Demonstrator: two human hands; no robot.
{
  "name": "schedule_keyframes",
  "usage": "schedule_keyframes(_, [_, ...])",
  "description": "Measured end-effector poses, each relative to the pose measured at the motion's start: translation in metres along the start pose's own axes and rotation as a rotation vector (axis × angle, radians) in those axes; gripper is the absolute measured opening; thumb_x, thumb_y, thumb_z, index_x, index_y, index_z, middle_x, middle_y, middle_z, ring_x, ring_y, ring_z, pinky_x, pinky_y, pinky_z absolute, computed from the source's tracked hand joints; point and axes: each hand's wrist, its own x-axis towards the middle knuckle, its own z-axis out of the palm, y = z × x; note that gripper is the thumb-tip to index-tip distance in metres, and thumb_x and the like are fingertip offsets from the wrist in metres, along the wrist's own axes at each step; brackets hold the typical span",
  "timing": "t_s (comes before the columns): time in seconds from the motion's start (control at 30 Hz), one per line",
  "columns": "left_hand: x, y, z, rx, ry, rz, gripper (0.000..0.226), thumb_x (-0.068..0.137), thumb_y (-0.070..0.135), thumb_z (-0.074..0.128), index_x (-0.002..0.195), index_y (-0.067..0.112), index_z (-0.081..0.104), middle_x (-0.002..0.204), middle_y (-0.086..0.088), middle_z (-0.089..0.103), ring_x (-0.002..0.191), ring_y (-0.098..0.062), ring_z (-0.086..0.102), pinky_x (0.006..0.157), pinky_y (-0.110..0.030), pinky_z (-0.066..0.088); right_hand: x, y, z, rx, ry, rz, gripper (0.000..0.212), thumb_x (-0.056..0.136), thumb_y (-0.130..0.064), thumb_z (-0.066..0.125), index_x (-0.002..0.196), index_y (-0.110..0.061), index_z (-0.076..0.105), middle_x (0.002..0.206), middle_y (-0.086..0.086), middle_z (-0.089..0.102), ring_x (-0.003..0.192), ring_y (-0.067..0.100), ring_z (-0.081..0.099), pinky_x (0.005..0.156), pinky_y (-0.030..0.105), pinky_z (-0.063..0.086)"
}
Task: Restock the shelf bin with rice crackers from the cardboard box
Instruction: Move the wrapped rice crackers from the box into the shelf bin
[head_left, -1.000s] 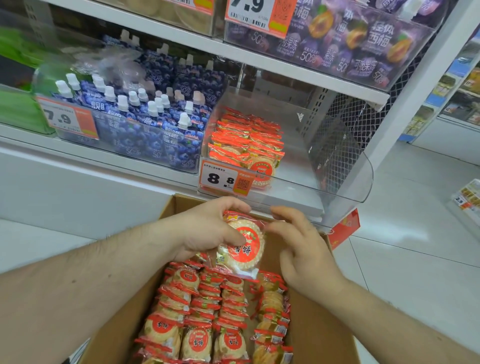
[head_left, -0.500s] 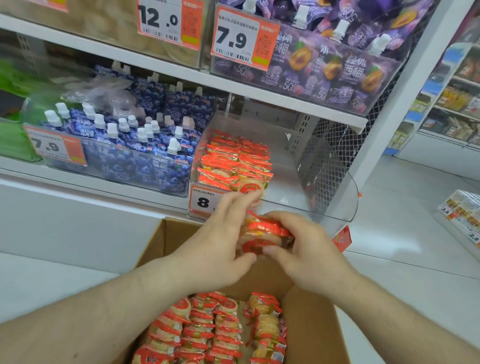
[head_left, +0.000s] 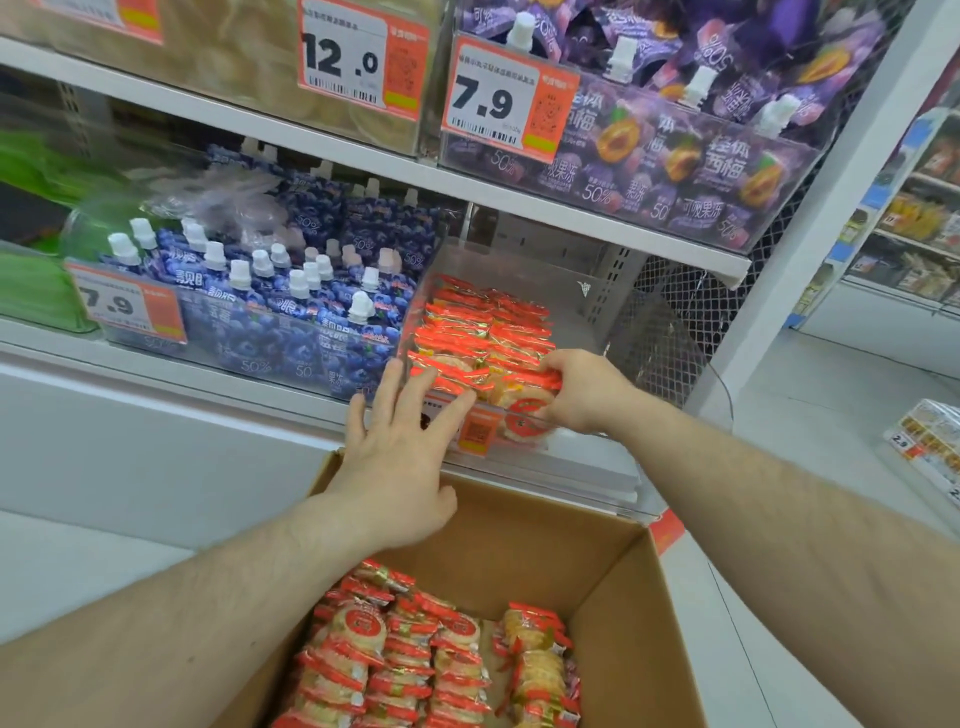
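The clear shelf bin (head_left: 613, 457) holds a stack of red-wrapped rice cracker packs (head_left: 483, 332) on its left side. My right hand (head_left: 582, 389) reaches over the bin's front wall, fingers closed on a rice cracker pack (head_left: 524, 410) that sits at the front of the stack. Just outside the bin front hovers my left hand (head_left: 405, 441), fingers spread and holding nothing. Below, the open cardboard box (head_left: 639, 597) shows rows of more cracker packs (head_left: 431, 665).
Blue pouch drinks (head_left: 291, 306) fill the bin to the left. Purple jelly pouches (head_left: 675, 140) sit on the shelf above with price tags. A white upright post (head_left: 810, 218) and an aisle with more shelves lie to the right. The bin's right half is bare.
Both hands lifted a cracker pack from the box up to the bin. The right hand now has it inside the bin; the left hand let go and opened.
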Motion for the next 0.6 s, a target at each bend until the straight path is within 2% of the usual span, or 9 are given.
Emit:
schedule_keyframes(0.2, [0.000, 0.001, 0.003, -0.005, -0.002, -0.003, 0.095, 0.083, 0.029, 0.059, 0.149, 0.041, -0.006, 0.156, 0.006, -0.020, 0.141, -0.027, -0.034, 0.116, -0.052, -0.010, 0.014, -0.016, 0.012, 0.033, 0.047, 0.177, 0.064, 0.078, -0.016, 0.073, 0.126, -0.007, 0.031, 0.100, 0.009, 0.056, 0.076, 0.018, 0.055, 0.052, 0.029, 0.041])
schedule_keyframes(0.33, [0.000, 0.005, 0.002, -0.032, 0.003, -0.017, 0.094, 0.083, 0.029, 0.060, 0.150, 0.040, -0.005, 0.157, 0.005, -0.020, 0.141, -0.028, -0.034, 0.116, -0.050, -0.009, 0.019, -0.020, 0.015, 0.042, 0.028, 0.221, 0.064, 0.080, -0.015, 0.069, 0.130, -0.008, 0.028, 0.108, 0.011, 0.055, 0.085, 0.023, 0.057, 0.053, 0.030, 0.042])
schedule_keyframes(0.43, [-0.002, 0.005, 0.000, -0.032, 0.020, -0.011, 0.091, 0.083, 0.029, 0.059, 0.151, 0.039, 0.000, 0.157, 0.006, -0.020, 0.142, -0.026, -0.033, 0.116, -0.051, -0.011, 0.018, -0.018, 0.012, 0.117, -0.036, 0.200, 0.076, 0.074, -0.024, 0.079, 0.129, -0.014, 0.027, 0.112, 0.006, 0.055, 0.091, 0.020, 0.058, 0.070, 0.034, 0.051])
schedule_keyframes(0.5, [-0.005, 0.005, 0.003, -0.043, 0.139, 0.056, 0.081, 0.081, 0.025, 0.060, 0.150, 0.035, 0.017, 0.159, 0.004, -0.009, 0.145, -0.022, -0.023, 0.116, -0.053, -0.011, 0.010, -0.014, 0.005, 0.275, -0.108, 0.189, 0.091, 0.064, -0.024, 0.088, 0.131, -0.017, 0.027, 0.111, 0.003, 0.056, 0.096, 0.019, 0.059, 0.083, 0.038, 0.055])
schedule_keyframes(0.57, [-0.010, 0.004, 0.007, -0.087, 0.317, 0.175, 0.067, 0.073, 0.018, 0.061, 0.137, 0.028, 0.042, 0.156, 0.001, 0.022, 0.147, -0.022, 0.005, 0.115, -0.052, 0.000, -0.003, -0.011, -0.003, 0.371, -0.125, 0.194, 0.092, 0.063, -0.022, 0.089, 0.133, -0.017, 0.029, 0.108, 0.001, 0.056, 0.094, 0.019, 0.059, 0.081, 0.038, 0.055])
schedule_keyframes(0.6, [-0.011, 0.003, 0.010, -0.125, 0.386, 0.243, 0.060, 0.069, 0.017, 0.060, 0.128, 0.026, 0.050, 0.147, 0.001, 0.038, 0.142, -0.021, 0.023, 0.114, -0.048, 0.007, -0.009, -0.008, -0.005, 0.338, -0.065, 0.188, 0.088, 0.067, -0.024, 0.086, 0.135, -0.016, 0.031, 0.109, 0.000, 0.054, 0.095, 0.020, 0.057, 0.079, 0.036, 0.052])
